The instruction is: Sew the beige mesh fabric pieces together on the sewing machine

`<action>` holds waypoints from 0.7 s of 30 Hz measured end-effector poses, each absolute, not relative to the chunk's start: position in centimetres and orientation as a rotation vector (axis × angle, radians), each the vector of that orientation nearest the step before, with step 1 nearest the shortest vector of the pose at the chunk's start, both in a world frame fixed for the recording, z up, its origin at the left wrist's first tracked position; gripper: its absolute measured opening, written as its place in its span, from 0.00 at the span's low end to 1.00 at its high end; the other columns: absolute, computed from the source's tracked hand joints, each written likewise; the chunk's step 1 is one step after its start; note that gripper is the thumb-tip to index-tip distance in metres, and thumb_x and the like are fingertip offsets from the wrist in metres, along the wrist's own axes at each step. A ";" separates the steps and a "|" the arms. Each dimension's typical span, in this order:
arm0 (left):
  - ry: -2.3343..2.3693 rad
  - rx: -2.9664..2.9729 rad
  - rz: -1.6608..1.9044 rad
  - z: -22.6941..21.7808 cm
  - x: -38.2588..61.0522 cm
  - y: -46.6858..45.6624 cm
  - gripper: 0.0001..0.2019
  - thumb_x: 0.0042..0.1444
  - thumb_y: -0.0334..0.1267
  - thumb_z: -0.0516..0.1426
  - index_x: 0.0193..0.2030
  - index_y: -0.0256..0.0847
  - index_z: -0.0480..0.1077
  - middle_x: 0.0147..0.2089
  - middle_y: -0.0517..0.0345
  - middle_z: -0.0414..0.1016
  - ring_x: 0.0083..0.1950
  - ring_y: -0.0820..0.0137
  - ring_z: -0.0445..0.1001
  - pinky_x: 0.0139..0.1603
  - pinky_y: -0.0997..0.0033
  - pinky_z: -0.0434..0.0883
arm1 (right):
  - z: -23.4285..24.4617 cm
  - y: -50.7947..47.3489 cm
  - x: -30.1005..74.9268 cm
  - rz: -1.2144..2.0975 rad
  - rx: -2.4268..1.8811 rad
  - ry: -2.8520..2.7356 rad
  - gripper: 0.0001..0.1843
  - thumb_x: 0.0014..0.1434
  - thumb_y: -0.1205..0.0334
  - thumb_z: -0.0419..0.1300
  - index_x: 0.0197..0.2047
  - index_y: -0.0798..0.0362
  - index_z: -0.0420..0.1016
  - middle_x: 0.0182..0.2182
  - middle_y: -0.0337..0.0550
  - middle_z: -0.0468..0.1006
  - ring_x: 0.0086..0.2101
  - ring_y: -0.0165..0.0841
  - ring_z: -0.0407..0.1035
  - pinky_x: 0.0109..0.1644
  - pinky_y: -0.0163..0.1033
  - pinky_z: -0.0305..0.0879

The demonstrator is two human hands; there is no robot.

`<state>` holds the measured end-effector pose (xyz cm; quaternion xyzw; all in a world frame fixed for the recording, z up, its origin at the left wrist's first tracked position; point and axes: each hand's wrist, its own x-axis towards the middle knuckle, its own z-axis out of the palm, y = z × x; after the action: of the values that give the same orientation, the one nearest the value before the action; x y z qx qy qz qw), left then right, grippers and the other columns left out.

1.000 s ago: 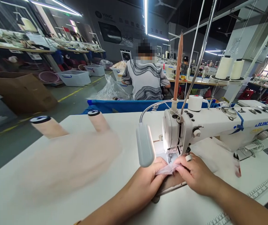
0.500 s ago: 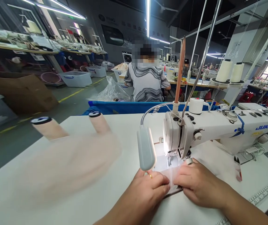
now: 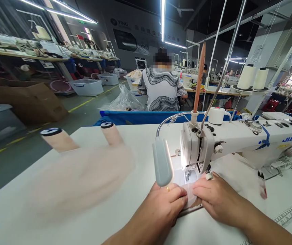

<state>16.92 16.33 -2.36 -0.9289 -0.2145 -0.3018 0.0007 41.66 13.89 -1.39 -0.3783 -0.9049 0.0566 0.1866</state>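
Note:
A white JUKI sewing machine [image 3: 240, 139] stands on the white table [image 3: 110, 224]. Just in front of its needle lies a small sheer pale-pink fabric piece [image 3: 190, 195]. My left hand [image 3: 165, 204], with a ring on one finger, pinches the left edge of the piece, fingers curled. From the right, my right hand [image 3: 217, 199] presses on the same piece with closed fingers. A grey gooseneck lamp [image 3: 162, 161] hangs just above my left hand and lights the needle area.
A heap of sheer pink fabric [image 3: 74, 180] and two pink rolls [image 3: 59, 139] lie on the table's left. Thread cones [image 3: 252, 78] stand behind the machine. A person in a striped top [image 3: 162, 86] sits ahead, back turned. Bins and a cardboard box [image 3: 26, 100] line the aisle left.
Both hands have drawn the fabric piece back from the needle toward me and laid it flat. The view has shifted slightly to the left.

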 end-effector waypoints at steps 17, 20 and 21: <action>-0.736 -2.842 -1.077 -5.1 17.0 18.4 0.18 0.62 0.21 0.48 0.40 0.40 0.77 0.44 0.53 0.86 0.41 0.63 0.80 0.46 0.57 0.73 | -1.2 14.4 41.3 0.127 -1.208 -2.471 0.17 0.58 0.79 0.52 0.42 0.51 0.75 0.37 0.46 0.77 0.39 0.43 0.66 0.45 0.46 0.67; -0.776 -2.862 -1.096 -4.9 17.1 18.6 0.18 0.64 0.23 0.48 0.38 0.42 0.78 0.42 0.55 0.86 0.39 0.64 0.79 0.45 0.60 0.75 | -1.0 14.6 41.1 0.091 -1.213 -2.426 0.17 0.56 0.80 0.53 0.42 0.51 0.74 0.37 0.45 0.77 0.39 0.42 0.66 0.44 0.43 0.67; -0.799 -2.891 -1.123 -4.8 17.1 18.6 0.18 0.66 0.24 0.47 0.38 0.42 0.78 0.40 0.56 0.85 0.38 0.64 0.78 0.44 0.61 0.76 | -1.1 14.7 41.1 0.094 -1.205 -2.413 0.18 0.55 0.80 0.54 0.42 0.50 0.73 0.37 0.45 0.77 0.39 0.41 0.66 0.44 0.42 0.67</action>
<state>17.15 18.59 -4.77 -0.9023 -0.2493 -0.3504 -0.0304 41.10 14.69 -1.08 -0.4356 -0.8723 0.0341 0.2196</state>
